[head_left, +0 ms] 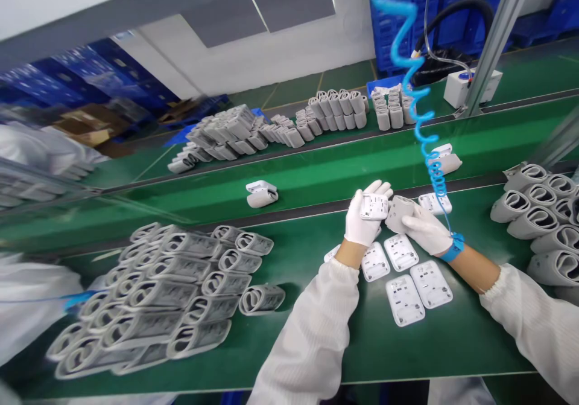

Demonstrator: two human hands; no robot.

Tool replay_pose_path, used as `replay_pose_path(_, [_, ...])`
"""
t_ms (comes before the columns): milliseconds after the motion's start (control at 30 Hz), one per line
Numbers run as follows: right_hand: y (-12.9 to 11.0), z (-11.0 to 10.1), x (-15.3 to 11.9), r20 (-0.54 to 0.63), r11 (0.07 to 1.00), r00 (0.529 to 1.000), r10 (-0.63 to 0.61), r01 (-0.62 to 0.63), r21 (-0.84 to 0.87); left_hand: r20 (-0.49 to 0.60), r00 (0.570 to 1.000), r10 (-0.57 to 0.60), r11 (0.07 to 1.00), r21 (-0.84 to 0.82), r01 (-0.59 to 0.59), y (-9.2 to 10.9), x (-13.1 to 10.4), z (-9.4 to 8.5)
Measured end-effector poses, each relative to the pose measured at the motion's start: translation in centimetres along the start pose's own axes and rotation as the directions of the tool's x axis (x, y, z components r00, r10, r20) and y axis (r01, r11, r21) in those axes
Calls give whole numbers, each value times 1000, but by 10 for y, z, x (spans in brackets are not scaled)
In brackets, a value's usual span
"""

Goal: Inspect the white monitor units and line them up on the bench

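Observation:
My left hand (357,225), in a white glove, holds a white plastic housing (374,206) with small dark cut-outs, its thumb at the near edge and its fingers stretched out behind. My gloved right hand (427,230) grips a grey rolled cuff (398,213) right beside that housing; whether the two touch I cannot tell. A blue wrist strap (453,248) circles my right wrist. Below my hands, several more white housings (404,299) lie flat on the green table (316,344). Another housing (435,203) lies behind my right hand.
Rolled grey cuffs are piled at left (154,296) and stacked at right (538,206). On the green conveyor belt (312,172) sit a cuff with a white housing (262,194) and another cuff (447,163). A coiled blue cord (425,115) hangs near my right hand. A co-worker's sleeve (36,302) shows at left.

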State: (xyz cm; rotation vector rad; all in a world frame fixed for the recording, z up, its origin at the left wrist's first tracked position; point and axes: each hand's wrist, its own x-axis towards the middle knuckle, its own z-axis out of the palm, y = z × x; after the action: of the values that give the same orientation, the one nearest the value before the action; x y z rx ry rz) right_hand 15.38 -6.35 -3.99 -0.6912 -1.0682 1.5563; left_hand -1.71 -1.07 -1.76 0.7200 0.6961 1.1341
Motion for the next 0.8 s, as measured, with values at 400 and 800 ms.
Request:
replay_pose_path(400, [2, -12, 2, -67, 966, 995, -75, 56, -254, 111, 976, 189, 957, 202, -208, -14, -2, -5])
replay_pose_path(800, [1, -10, 2, -42, 978, 997, -66, 56, -199, 200, 932, 302, 817, 449, -361, -16, -12, -7])
